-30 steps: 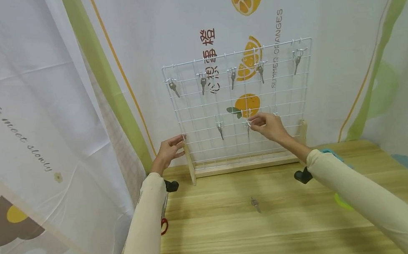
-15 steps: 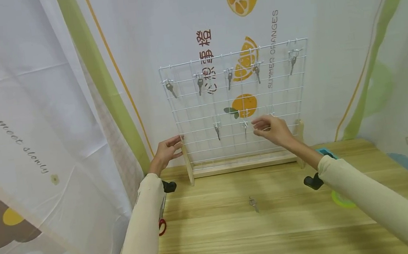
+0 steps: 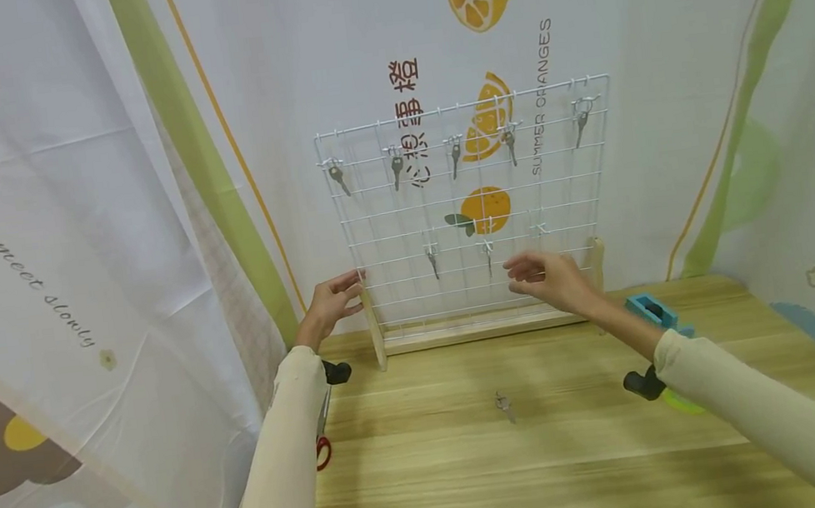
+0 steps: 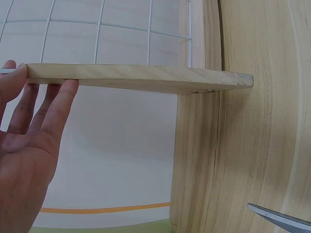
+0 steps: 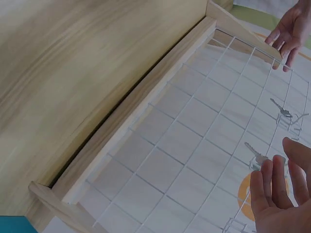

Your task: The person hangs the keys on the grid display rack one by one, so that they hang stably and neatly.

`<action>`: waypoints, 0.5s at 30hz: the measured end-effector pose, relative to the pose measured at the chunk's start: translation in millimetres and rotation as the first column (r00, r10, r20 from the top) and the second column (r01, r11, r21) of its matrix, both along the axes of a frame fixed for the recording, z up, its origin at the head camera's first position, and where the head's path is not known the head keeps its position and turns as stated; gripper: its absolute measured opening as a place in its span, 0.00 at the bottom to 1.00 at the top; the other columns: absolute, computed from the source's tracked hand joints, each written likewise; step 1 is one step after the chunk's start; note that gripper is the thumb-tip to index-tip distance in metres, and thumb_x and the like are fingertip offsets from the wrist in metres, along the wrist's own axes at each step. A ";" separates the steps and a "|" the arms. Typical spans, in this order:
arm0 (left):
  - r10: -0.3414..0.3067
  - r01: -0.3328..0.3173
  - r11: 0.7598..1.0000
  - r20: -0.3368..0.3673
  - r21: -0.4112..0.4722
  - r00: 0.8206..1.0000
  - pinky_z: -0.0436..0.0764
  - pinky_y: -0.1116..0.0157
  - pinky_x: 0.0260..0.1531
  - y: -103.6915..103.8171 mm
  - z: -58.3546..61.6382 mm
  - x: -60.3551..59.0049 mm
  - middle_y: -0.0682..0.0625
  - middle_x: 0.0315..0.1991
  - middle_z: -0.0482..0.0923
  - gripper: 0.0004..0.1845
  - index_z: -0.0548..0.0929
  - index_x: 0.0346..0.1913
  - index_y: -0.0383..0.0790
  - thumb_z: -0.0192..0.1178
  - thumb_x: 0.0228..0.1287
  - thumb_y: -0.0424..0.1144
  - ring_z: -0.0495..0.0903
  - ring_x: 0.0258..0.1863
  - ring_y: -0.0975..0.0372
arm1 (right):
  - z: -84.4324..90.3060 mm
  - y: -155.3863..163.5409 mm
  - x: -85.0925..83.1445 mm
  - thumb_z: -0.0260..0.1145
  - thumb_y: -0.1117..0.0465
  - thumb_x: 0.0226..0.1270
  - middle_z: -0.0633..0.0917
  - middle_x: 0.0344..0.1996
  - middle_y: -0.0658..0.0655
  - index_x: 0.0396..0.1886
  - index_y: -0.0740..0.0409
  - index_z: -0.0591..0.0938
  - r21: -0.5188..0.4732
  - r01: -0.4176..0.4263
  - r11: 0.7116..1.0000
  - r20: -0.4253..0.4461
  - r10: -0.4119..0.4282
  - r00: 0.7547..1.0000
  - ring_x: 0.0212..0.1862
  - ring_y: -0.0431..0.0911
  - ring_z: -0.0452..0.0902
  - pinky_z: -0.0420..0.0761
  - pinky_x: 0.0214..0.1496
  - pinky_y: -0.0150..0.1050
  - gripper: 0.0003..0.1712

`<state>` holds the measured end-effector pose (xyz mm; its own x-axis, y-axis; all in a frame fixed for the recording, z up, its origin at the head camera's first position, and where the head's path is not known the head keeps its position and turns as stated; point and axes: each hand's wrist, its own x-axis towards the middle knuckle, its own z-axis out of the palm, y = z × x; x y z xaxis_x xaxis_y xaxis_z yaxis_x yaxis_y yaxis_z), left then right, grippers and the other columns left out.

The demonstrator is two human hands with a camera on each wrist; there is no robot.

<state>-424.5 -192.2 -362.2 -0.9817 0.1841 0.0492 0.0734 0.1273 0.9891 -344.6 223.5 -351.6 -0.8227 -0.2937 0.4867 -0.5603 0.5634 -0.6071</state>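
Observation:
A white wire grid rack (image 3: 472, 196) stands upright in a wooden base (image 3: 484, 331). Several keys hang from its hooks, among them a key (image 3: 433, 262) and another key (image 3: 488, 258) in the lower row. To the right of those, a hook (image 3: 540, 229) holds no key. My left hand (image 3: 333, 303) grips the top of the rack's left wooden post (image 4: 131, 73), thumb and fingers on it. My right hand (image 3: 549, 278) hovers in front of the grid with fingers loosely bent and nothing in them. One loose key (image 3: 504, 407) lies on the table.
Red-handled scissors (image 3: 323, 452) lie at the table's left edge. A teal object (image 3: 651, 310) and a lime-green round item (image 3: 683, 400), partly hidden by my right arm, are on the right. A printed curtain (image 3: 366, 24) hangs behind the rack.
My right hand has let go of the lower-row key, which now hangs on its hook, and drawn back to the right and down. My left hand stays on the post.

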 end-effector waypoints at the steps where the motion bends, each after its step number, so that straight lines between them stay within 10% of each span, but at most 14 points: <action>1: 0.000 0.000 1.000 0.001 0.000 1.000 0.81 0.55 0.64 -0.2 0.1 0.1 0.41 0.78 0.65 0.27 0.66 0.79 0.36 0.53 0.81 0.30 0.66 0.76 0.49 | -2.5 -0.5 1.2 0.74 0.69 0.68 0.89 0.47 0.68 0.56 0.68 0.84 0.004 -0.004 1.000 -0.001 0.004 1.000 0.49 0.59 0.87 0.89 0.54 0.51 0.18; 15: 0.004 -0.005 1.000 0.013 0.011 1.000 0.81 0.54 0.65 -0.2 -0.6 -2.1 0.41 0.78 0.65 0.27 0.66 0.79 0.37 0.54 0.81 0.30 0.67 0.75 0.49 | -51.5 -9.0 11.7 0.75 0.72 0.64 0.90 0.40 0.64 0.48 0.67 0.87 0.015 -0.095 0.995 0.008 0.095 0.995 0.43 0.55 0.89 0.91 0.47 0.44 0.13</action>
